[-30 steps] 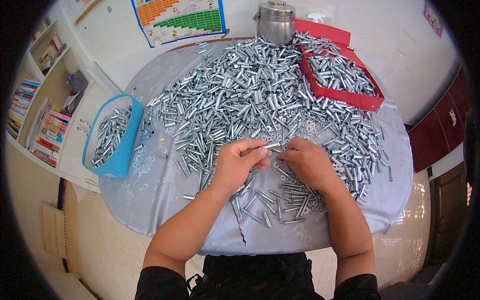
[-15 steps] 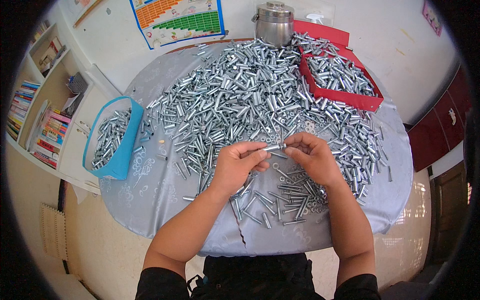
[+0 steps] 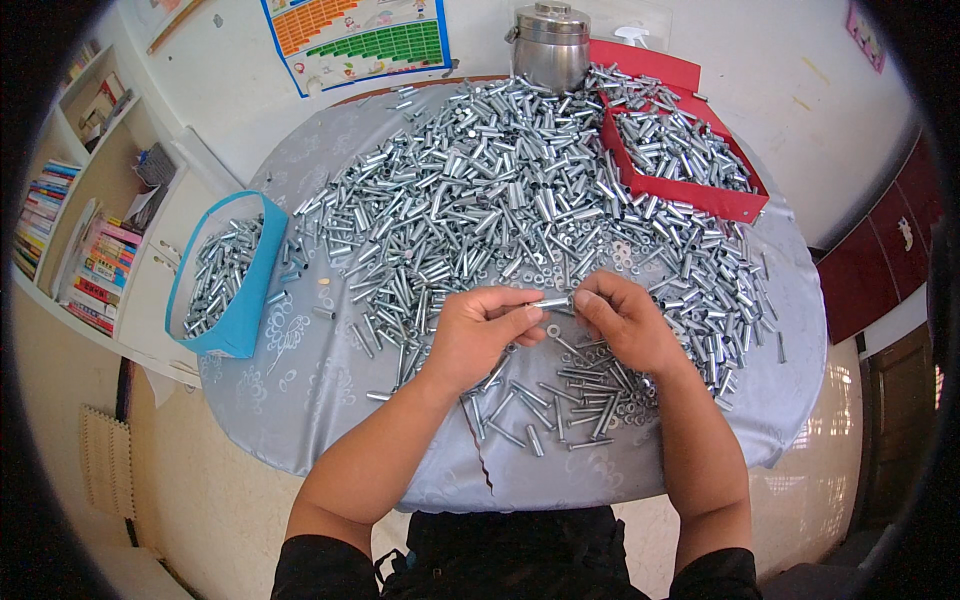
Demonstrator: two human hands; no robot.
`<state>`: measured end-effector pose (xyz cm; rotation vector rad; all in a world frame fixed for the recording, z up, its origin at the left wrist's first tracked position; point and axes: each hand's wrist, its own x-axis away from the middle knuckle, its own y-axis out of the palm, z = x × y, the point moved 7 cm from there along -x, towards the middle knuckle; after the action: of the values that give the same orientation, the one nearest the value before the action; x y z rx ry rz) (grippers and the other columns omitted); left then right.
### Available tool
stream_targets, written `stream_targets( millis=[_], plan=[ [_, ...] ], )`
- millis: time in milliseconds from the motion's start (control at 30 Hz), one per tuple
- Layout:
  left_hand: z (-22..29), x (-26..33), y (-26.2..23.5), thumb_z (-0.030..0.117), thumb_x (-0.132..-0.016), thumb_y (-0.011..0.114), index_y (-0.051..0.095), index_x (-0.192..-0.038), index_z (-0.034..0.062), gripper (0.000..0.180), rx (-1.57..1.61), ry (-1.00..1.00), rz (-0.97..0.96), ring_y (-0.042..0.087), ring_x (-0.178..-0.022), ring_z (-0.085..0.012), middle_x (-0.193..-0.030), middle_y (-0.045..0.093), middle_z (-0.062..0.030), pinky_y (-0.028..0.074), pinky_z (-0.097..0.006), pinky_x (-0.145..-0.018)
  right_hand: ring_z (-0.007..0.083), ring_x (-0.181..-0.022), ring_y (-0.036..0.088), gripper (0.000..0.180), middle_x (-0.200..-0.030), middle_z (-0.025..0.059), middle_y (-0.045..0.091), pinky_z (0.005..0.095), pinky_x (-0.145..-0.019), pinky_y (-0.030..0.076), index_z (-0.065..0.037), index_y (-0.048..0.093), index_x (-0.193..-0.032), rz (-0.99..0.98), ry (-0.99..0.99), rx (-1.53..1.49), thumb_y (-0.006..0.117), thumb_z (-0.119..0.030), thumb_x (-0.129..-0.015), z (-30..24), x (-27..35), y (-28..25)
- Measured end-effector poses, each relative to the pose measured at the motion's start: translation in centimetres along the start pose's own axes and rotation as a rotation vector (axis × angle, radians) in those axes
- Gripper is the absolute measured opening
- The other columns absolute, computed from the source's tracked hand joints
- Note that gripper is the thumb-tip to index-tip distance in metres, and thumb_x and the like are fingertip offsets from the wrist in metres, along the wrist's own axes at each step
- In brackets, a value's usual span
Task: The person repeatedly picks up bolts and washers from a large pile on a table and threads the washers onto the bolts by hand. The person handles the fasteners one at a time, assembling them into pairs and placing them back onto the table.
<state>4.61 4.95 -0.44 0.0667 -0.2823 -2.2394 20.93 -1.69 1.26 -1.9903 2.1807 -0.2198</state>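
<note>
A silvery sleeve anchor bolt (image 3: 553, 302) lies sideways between my two hands, above the near edge of a big metal heap. My left hand (image 3: 478, 335) pinches its left end between thumb and fingers. At its right end, the thumb and fingers of my right hand (image 3: 632, 325) close round the tip; whatever small part sits there is mostly hidden by them. Just below the hands, loose long bolts (image 3: 596, 400) and small washers and nuts (image 3: 632, 406) are scattered on the cloth. The heap of metal sleeves and bolts (image 3: 450, 200) spreads beyond both hands.
A blue box (image 3: 240, 325) of metal parts stands at the left. At the back right is an open red box (image 3: 700, 198), also filled, near a steel pot (image 3: 550, 50). A grey cloth (image 3: 270, 400) covers the round table. Bookshelves (image 3: 100, 200) stand far left.
My right-hand fingers have shifted slightly and now cover more of the bolt's right end. The bolt stays in nearly the same place; my left hand has hardly moved.
</note>
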Motion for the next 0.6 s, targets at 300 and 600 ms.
stream_targets(
  millis=[300, 600],
  plan=[
    [0.3, 0.1, 0.3, 0.002, -0.089, 0.062, 0.063, -0.112, -0.0058, 0.024, 0.043, 0.010, -0.029, 0.070, -0.078, -0.0215, -0.095, 0.069, -0.0180, 0.059, -0.030, -0.069, 0.0069, -0.061, 0.051, 0.037, -0.064, 0.0009, 0.055, 0.0239, -0.055, 0.041, 0.000, 0.063, -0.077, 0.208, 0.016, 0.010, 0.055, -0.030, -0.097, -0.5, 0.3, -0.9],
    [0.2, 0.1, 0.5, 0.001, -0.089, 0.062, 0.063, -0.112, -0.0055, 0.024, 0.017, -0.005, -0.030, 0.069, -0.078, -0.0224, -0.096, 0.069, -0.0187, 0.059, -0.031, -0.070, 0.0061, -0.070, 0.054, 0.018, -0.083, 0.0011, 0.061, 0.0215, -0.061, 0.044, 0.001, 0.061, -0.102, -0.030, 0.101, -0.033, 0.063, -0.014, -0.092, 0.4, 0.4, -0.6]
  ],
)
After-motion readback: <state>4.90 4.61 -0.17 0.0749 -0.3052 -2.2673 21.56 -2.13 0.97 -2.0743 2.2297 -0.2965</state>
